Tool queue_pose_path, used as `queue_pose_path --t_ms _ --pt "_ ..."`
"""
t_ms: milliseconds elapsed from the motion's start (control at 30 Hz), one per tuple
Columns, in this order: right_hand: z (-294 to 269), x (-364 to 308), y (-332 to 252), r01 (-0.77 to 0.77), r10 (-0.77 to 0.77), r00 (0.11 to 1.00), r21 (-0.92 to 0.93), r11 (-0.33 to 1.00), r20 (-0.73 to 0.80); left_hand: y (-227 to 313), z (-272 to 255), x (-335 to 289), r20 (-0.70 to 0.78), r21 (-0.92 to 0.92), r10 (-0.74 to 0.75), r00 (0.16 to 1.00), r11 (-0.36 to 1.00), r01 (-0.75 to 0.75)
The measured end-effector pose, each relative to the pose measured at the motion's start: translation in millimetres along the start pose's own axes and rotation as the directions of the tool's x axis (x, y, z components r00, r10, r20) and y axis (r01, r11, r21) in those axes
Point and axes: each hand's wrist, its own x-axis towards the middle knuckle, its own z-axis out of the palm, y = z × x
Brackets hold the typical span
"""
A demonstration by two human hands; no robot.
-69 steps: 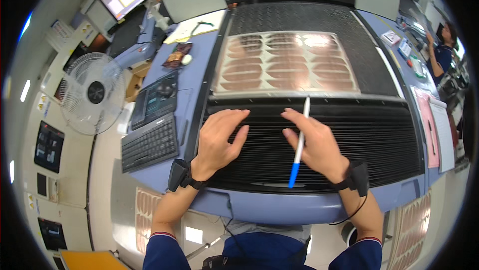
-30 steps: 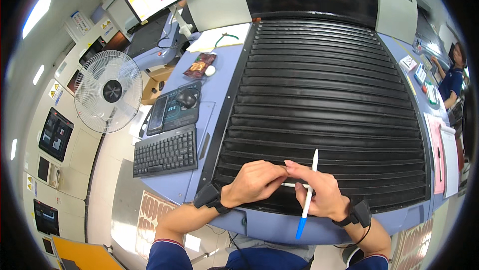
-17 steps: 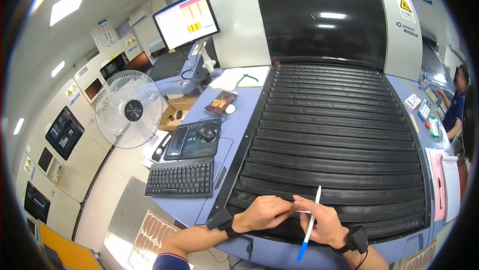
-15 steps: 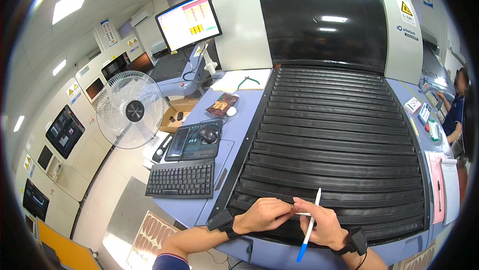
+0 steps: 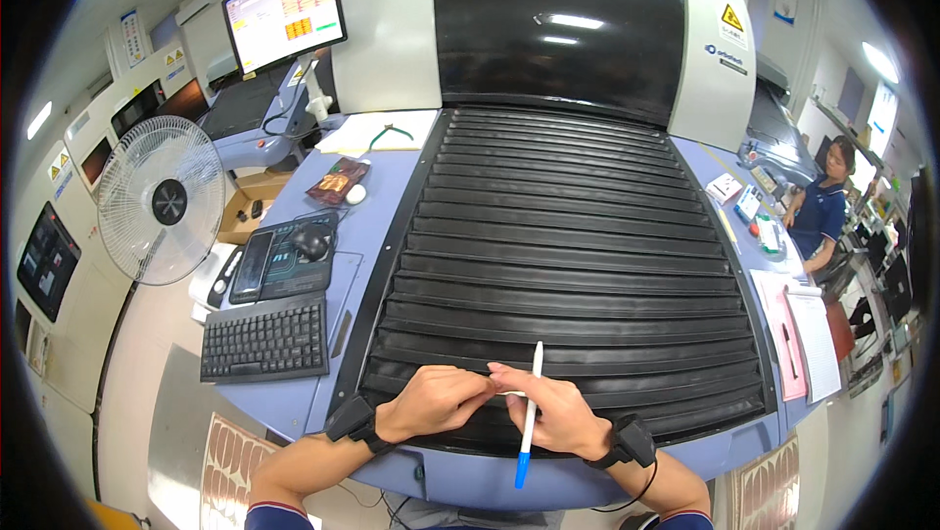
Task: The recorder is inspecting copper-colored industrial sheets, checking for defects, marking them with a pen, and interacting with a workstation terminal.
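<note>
My right hand [image 5: 563,416] holds a slim white pen [image 5: 529,422], its blue cap end pointing down toward me. Close beside it, my left hand [image 5: 436,401] is closed, the fingers bent and pressed together at the right hand's fingertips. A small pale bit shows between the two hands, too small to name. Both hands hover over the near end of the black ribbed bed [image 5: 568,285] of a large machine. Dark bands with small boxes sit on both wrists.
On the left ledge lie a keyboard [image 5: 264,339], a mouse [image 5: 312,241], a phone [image 5: 253,266] and a brown packet [image 5: 338,181]. A fan [image 5: 162,201] stands farther left, below a monitor [image 5: 285,15]. Papers [image 5: 808,344] lie on the right ledge; a person [image 5: 821,202] is beyond.
The view has turned to the right, so everything sits farther left in the picture and more of the right side shows. My hands keep the same pose, the pen still in my right.
</note>
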Motion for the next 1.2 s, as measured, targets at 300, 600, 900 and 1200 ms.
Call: queue_pose_path --t_ms 300,600,900,1200 --pt "-2.0 0.1 1.9 0.018 -0.018 1.0 0.008 1.0 0.012 2.7 1.1 2.6 -0.035 0.041 0.001 0.999 0.999 0.001" --pt "3.3 -1.4 5.4 0.059 -0.059 0.998 0.023 0.998 -0.017 4.4 0.1 -0.2 0.045 0.111 0.016 0.999 0.994 -0.021" --pt "1.7 5.1 2.2 0.085 -0.085 0.996 0.04 0.996 -0.022 3.6 -1.4 2.5 0.003 0.143 0.085 0.996 0.986 -0.084" --pt "-6.5 -1.2 -3.6 0.013 -0.015 0.999 0.038 0.999 0.049 4.4 -1.8 4.3 0.06 0.134 0.079 0.995 0.987 -0.086"
